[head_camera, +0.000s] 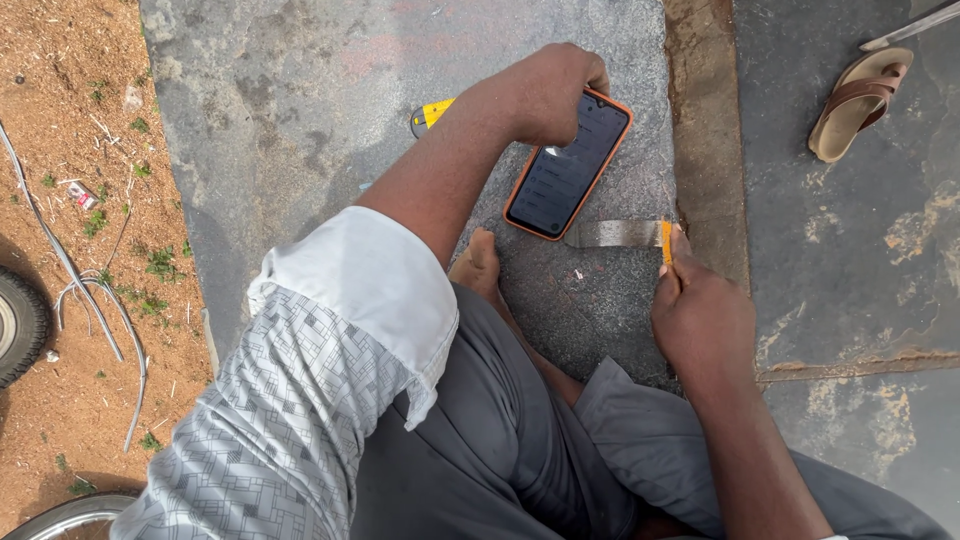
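Stretching out beneath both hands, the broad grey speckled granite slab (320, 110) fills most of the view, and the person crouches on it in grey trousers (500, 450) and a patterned grey-and-white shirt with a rolled white cuff (370, 290), one bare foot (478, 265) planted on the stone between the two arms. Left of the left hand lies reddish-brown bare soil (70, 250) with scraps of grass, a pale bent length of cable (95, 290) and part of a black rubber tyre (15, 325). Well off to the upper right of the right hand, on darker paving (850, 250), sits a tan leather sandal (858, 100). The left hand (550, 90) is curled closed over the top edge of a dark-screened smartphone in an orange case (567, 165), which lies tilted on the slab just below that hand. Just left of the left hand, partly hidden behind the wrist, a yellow-and-black tape measure (430, 115) rests on the stone. The right hand (700, 320) is closed in a fist around a short yellow pencil (666, 245), its tip pressed against the end of a flat steel ruler blade (612, 233) that lies on the slab just above the hand, reaching left to the phone's lower corner.
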